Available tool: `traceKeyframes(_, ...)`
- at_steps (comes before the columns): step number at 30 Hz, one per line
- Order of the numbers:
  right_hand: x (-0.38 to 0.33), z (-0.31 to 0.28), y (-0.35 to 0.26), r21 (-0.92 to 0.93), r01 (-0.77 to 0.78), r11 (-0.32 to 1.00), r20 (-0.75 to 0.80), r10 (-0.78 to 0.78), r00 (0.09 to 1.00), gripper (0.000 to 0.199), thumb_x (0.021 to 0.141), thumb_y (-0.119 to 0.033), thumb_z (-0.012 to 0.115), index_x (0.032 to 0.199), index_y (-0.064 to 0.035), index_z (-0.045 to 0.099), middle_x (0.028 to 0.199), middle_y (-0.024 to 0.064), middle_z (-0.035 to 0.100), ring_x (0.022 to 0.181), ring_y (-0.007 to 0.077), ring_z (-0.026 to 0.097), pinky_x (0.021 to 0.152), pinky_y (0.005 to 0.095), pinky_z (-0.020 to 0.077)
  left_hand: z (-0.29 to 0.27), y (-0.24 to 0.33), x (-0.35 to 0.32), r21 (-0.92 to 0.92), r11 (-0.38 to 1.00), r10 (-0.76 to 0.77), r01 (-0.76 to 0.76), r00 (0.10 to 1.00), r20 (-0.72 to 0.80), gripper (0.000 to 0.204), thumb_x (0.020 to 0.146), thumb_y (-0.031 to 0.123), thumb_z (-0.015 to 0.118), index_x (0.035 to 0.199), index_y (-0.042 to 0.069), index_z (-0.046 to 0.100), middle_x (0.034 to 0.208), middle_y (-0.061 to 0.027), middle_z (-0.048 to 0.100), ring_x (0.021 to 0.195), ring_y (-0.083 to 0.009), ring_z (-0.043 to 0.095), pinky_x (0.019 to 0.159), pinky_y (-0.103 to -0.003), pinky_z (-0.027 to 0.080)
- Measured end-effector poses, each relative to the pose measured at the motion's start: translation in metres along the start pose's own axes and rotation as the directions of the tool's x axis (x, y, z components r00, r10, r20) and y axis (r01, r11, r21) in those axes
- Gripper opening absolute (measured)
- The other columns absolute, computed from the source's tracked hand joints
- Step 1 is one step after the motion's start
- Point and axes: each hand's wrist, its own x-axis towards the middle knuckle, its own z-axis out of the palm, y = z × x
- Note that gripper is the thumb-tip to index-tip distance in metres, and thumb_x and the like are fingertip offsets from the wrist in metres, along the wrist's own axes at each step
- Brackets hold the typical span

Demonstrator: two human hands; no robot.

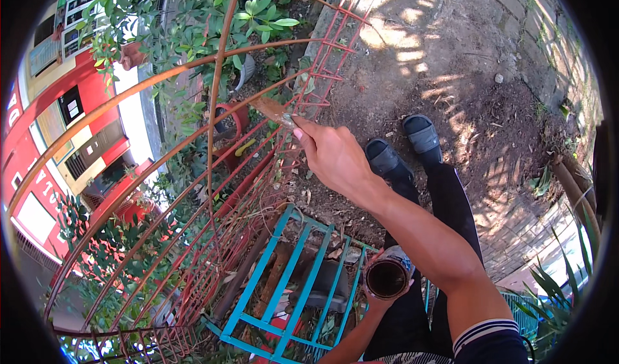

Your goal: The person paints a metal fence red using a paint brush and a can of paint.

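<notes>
Brushing red paint on the metal trellis, our right hand grips the paintbrush; left hand holds the paint can. Most bars look coated.

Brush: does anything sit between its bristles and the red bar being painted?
Nothing visible does. The right hand holds the brush with its bristles against the red bar; the left hand holds the can lower down.

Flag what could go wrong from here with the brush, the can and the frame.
1. The open can is held in the left hand without being watched; it could tip and spill onto the teal frame below.
2. The right hand reaches the brush through the red frame; the forearm may smear fresh paint.
</notes>
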Motion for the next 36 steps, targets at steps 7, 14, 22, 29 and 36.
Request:
traceKeyframes(7, -0.082, 0.048, -0.026, -0.077, 0.076, 0.994, 0.565, -0.019, 0.825, 0.044, 0.108, -0.025, 0.049, 0.149, -0.0082, 0.054, 0.065, 0.0245, 0.064, 0.062, 0.0462, 0.068, 0.062, 0.0567, 0.0563, -0.038, 0.042, -0.053, 0.005, 0.999, -0.040, 0.041, 0.992, -0.119, 0.113, 0.061, 0.035, 0.100, 0.150, 0.006, 0.038, 0.147, -0.0166, 0.051, 0.137, -0.0324, 0.051, 0.118, -0.048, 0.040)
traceKeyframes(14, -0.031, 0.015, -0.024, -0.053, 0.119, 0.992, 0.158, -0.109, 0.981, 0.038, 0.107, -0.024, 0.053, 0.140, -0.0090, 0.064, 0.070, 0.0248, 0.067, 0.064, 0.0459, 0.067, 0.063, 0.0551, 0.0557, -0.056, 0.064, -0.070, -0.357, 0.926, -0.220, 0.125, 0.945, -0.240, 0.119, 0.053, 0.034, 0.102, 0.150, 0.008, 0.037, 0.144, -0.0168, 0.054, 0.136, -0.0320, 0.052, 0.118, -0.049, 0.042)
traceKeyframes(22, -0.019, 0.005, -0.032, -0.031, 0.074, 0.997, 0.088, -0.071, 0.994, 0.033, 0.106, -0.023, 0.057, 0.131, -0.0056, 0.070, 0.077, 0.0269, 0.067, 0.065, 0.0459, 0.066, 0.063, 0.0533, 0.0558, -0.052, 0.039, -0.054, -0.235, 0.967, -0.151, 0.099, 0.964, -0.217, 0.118, 0.055, 0.036, 0.101, 0.150, 0.007, 0.037, 0.149, -0.0172, 0.049, 0.137, -0.0329, 0.051, 0.118, -0.048, 0.041)
traceKeyframes(29, -0.076, 0.055, -0.038, -0.008, 0.145, 0.989, 0.312, -0.135, 0.940, 0.041, 0.105, -0.022, 0.057, 0.142, -0.0051, 0.061, 0.057, 0.0215, 0.060, 0.054, 0.0427, 0.065, 0.054, 0.0566, 0.0532, -0.059, 0.027, -0.062, -0.172, 0.983, -0.098, 0.065, 0.977, -0.190, 0.121, 0.064, 0.044, 0.097, 0.154, 0.005, 0.025, 0.152, -0.0193, 0.043, 0.143, -0.0359, 0.045, 0.122, -0.052, 0.036)
traceKeyframes(36, -0.024, 0.011, -0.059, 0.009, 0.120, 0.993, 0.144, -0.120, 0.982, 0.030, 0.103, -0.023, 0.061, 0.125, -0.0052, 0.073, 0.064, 0.0210, 0.064, 0.059, 0.0418, 0.066, 0.061, 0.0500, 0.0557, -0.068, 0.018, -0.067, -0.209, 0.972, -0.136, 0.106, 0.982, -0.134, 0.119, 0.063, 0.041, 0.098, 0.152, 0.008, 0.028, 0.153, -0.0193, 0.043, 0.144, -0.0347, 0.045, 0.122, -0.052, 0.036)
